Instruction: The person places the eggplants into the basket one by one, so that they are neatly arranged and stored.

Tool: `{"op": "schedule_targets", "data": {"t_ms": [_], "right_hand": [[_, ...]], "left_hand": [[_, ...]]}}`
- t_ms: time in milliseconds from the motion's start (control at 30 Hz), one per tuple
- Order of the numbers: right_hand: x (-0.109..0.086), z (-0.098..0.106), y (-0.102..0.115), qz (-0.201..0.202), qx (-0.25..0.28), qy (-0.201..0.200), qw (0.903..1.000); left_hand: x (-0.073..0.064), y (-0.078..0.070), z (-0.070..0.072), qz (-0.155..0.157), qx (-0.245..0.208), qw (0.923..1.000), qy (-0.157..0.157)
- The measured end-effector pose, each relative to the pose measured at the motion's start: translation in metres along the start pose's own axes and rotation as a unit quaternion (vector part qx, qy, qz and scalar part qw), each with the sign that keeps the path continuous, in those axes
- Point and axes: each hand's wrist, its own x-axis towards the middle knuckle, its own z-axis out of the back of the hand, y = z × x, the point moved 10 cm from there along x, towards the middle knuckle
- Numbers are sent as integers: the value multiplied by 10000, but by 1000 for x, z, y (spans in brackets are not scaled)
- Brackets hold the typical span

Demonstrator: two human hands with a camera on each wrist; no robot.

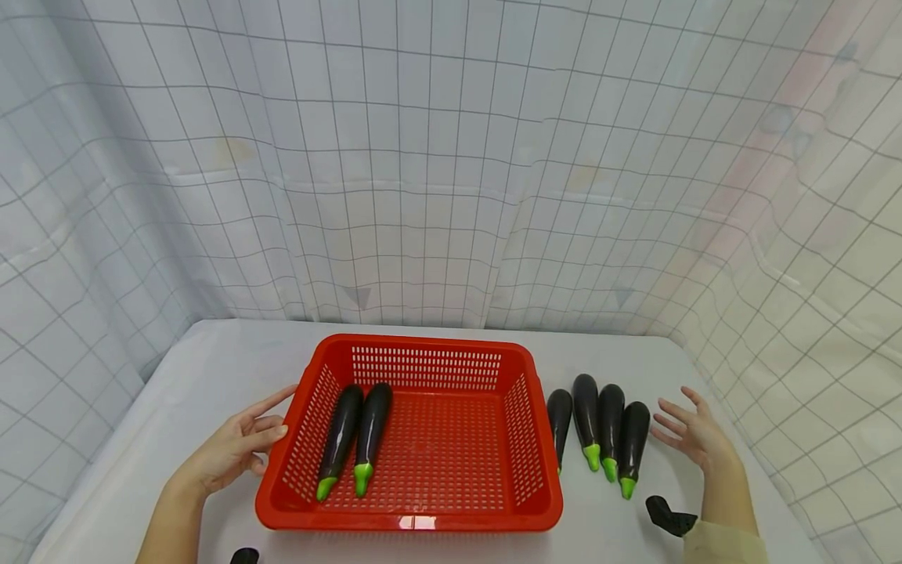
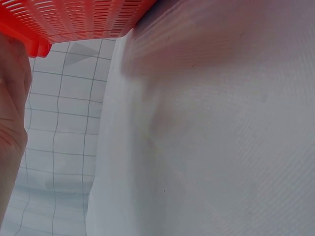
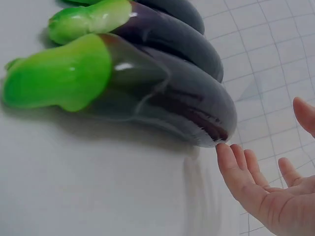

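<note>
A red plastic basket [image 1: 416, 523] sits on the table, with two dark eggplants [image 1: 340, 439] side by side in its left half, green stem ends toward me. At the basket's left rim is my left hand [image 1: 229, 448]; its index fingertip and thumb touch the rim from outside, the other fingers bent below. To the right of the basket lie several more eggplants [image 1: 633, 446] in a row. My right hand [image 1: 694, 431] hovers just right of the row, fingers spread and holding nothing. In the right wrist view, its fingertips appear close to the nearest eggplant's rounded end [image 3: 216, 113].
The table [image 1: 239, 352] has a white cloth on it. White curtains [image 1: 423, 157] with a grid pattern enclose the back and sides. A black curved object [image 1: 668, 517] is beside my right wrist, and another dark piece [image 1: 245, 556] shows at the bottom edge near my left arm.
</note>
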Motion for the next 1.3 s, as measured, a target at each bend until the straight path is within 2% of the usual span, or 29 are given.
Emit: {"op": "schedule_targets", "data": {"t_ms": [133,367,633,833,1300], "right_hand": [[0,-2,-8,-122,-166,-10,9998],[-2,-6,-17,-214,-460,222,9985],[-5,-13,-27,-212,-1251,403,9911],[-5,-17,-29,-160,-1482,674,9865],[-3,-16,-41,-159,-1761,537,9828]], "left_hand": [[0,0,0,-13,-43,10000,27],[0,1,2,55,72,9999,-106],[0,1,1,13,-3,10000,-92],[0,1,2,6,-23,10000,-90],[0,2,1,-3,-123,9999,-75]]}}
